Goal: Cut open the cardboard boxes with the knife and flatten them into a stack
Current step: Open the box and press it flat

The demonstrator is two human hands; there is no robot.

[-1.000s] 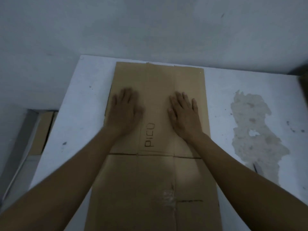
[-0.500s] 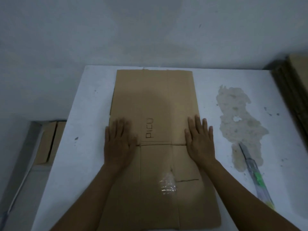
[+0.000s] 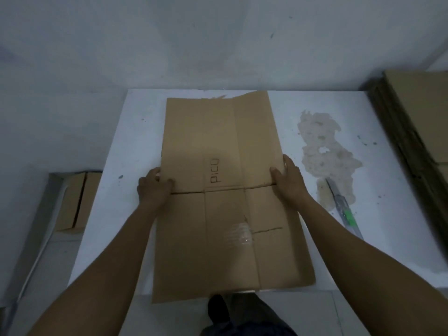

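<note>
A flattened brown cardboard box (image 3: 218,146), marked "PICO", lies lengthwise on the white table (image 3: 114,214). Its near end hangs over the table's front edge. My left hand (image 3: 152,187) grips the box's left edge at the middle fold, thumb on top. My right hand (image 3: 288,180) grips the right edge at the same fold, thumb on top and fingers curled round the side. A utility knife (image 3: 344,209) with a green slider lies on the table to the right of my right forearm. A patch of clear tape (image 3: 238,235) shines on the near half.
A stack of flattened cardboard (image 3: 417,132) leans at the far right. Left of the table, lower down, sits a closed cardboard box (image 3: 77,200). A worn beige patch (image 3: 324,146) marks the table beside the knife. The wall stands right behind the table. My shoe (image 3: 218,311) shows below.
Both hands slid from lying flat on the cardboard outward to its side edges and now grip them. The far right corner of the box has lifted slightly.
</note>
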